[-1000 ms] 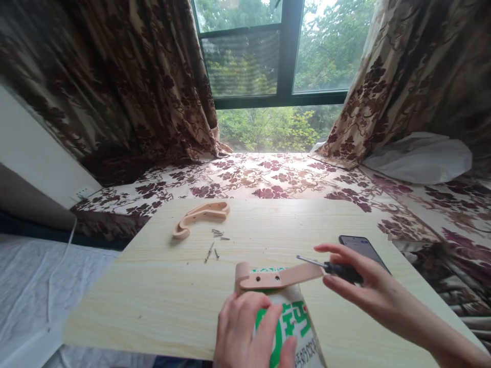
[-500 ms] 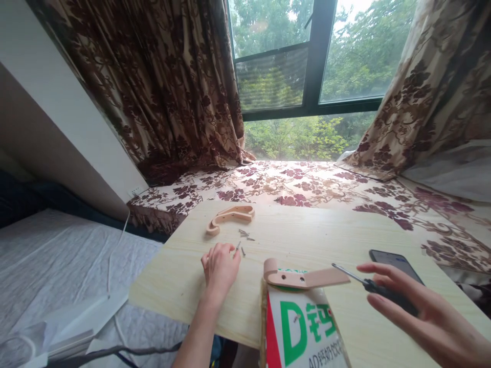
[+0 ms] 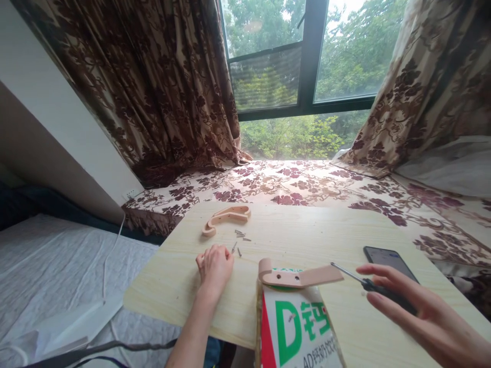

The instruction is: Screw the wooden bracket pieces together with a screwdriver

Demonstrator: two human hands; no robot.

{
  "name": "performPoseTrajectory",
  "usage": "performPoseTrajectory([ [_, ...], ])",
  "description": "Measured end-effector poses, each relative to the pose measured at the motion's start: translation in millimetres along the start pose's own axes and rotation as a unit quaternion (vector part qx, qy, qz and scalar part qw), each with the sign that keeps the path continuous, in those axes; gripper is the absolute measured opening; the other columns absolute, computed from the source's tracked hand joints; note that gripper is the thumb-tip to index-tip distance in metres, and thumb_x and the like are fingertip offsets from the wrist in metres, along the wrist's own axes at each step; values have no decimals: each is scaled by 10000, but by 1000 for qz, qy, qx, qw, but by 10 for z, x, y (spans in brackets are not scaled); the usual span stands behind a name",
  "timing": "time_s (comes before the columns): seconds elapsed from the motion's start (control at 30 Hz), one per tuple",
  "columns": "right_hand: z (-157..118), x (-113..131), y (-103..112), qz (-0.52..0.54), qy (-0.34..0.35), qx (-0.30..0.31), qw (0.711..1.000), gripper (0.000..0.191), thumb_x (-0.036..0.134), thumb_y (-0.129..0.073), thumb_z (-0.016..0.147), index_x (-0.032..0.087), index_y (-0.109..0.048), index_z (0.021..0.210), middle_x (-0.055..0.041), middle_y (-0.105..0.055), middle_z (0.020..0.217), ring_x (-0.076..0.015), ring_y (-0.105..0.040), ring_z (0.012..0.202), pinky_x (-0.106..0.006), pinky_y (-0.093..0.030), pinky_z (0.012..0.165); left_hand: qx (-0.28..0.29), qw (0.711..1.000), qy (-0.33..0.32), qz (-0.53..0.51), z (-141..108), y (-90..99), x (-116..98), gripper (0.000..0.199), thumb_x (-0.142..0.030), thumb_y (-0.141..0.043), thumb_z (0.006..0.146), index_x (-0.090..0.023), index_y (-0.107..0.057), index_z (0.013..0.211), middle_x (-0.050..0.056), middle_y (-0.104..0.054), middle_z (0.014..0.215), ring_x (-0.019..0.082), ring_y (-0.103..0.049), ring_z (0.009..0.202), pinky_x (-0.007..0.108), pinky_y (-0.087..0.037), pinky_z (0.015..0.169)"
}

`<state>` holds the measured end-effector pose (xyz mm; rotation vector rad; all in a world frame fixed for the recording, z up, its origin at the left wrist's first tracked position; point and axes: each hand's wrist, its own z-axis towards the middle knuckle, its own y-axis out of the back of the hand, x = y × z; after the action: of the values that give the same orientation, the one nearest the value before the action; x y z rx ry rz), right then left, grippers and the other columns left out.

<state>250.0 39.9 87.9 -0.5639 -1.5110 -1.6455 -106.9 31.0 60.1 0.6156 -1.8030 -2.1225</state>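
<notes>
A bent strip of pale wood [image 3: 322, 276] lies in the lower middle of the frame, across the upper end of a printed carton [image 3: 303, 332] with green lettering and a red edge. The strip's left end curls over, and two dark holes show in its flat part. Near its right end is the tip of a screwdriver [image 3: 364, 282]; whether they touch cannot be told. The right hand [image 3: 425, 312], at the lower right, grasps the dark handle between thumb and fingers, forefinger reaching forward along it. Left of the carton, the left hand [image 3: 215, 263] rests low over the table [image 3: 172, 286] with fingers curled, right beside several loose screws [image 3: 240, 234]; its fingertips are hidden, so I cannot tell whether it grips one. Above that hand lies a curved wooden piece [image 3: 226, 217], near the tabletop's far edge. A phone [image 3: 395, 261] lies just beyond the right hand. Patterned curtains [image 3: 184, 87] flank a window [image 3: 307, 66] at the top.
</notes>
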Motion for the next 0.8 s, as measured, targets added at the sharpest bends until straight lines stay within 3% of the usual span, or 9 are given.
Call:
performPoseTrajectory([
  [0.1,0,-6,22,-1,2,13,1000,424,546,-624,700,248,-659,999,-71,-717,939,-263,-663,933,-250,-549,686,-3,998,-30,-47,-94,147,-13,320,-378,-541,881,-169,-550,1123,65,-581,1130,182,-585,968,406,-502,833],
  [0.23,19,7,68,1,9,75,997,359,481,-612,752,242,-646,1017,-71,-708,974,-257,-658,937,-250,-548,697,-12,983,-102,-151,-256,533,-133,111,-242,-528,866,-193,-603,801,-20,-652,809,129,-611,808,301,-484,801],
  [0.33,25,75,58,21,7,84,996,318,460,-580,791,232,-643,1004,-73,-701,982,-260,-638,986,-251,-544,712,-26,961,-170,-215,-329,823,-306,72,-245,-531,842,-225,-598,824,-45,-658,836,123,-609,811,261,-467,773],
  [0.43,13,158,22,39,8,77,996,305,464,-563,808,227,-638,984,-74,-695,981,-249,-632,989,-247,-541,715,-12,938,-248,-241,-338,997,-498,82,-188,-532,813,-236,-598,812,-57,-653,848,121,-598,849,254,-446,795],
  [0.63,-29,188,35,42,21,61,997,287,446,-555,821,227,-653,978,-70,-698,972,-228,-647,952,-258,-536,752,63,894,-406,-177,-294,1060,-741,173,-74,-546,759,-222,-603,690,-60,-629,766,121,-544,785,307,-381,858],
  [0.8,-27,161,90,25,35,87,995,274,398,-577,817,223,-667,1008,-77,-702,1005,-231,-651,955,-252,-544,756,80,873,-469,-108,-289,1010,-804,214,-67,-522,782,-211,-599,644,-29,-623,713,164,-508,823,373,-343,876],
])
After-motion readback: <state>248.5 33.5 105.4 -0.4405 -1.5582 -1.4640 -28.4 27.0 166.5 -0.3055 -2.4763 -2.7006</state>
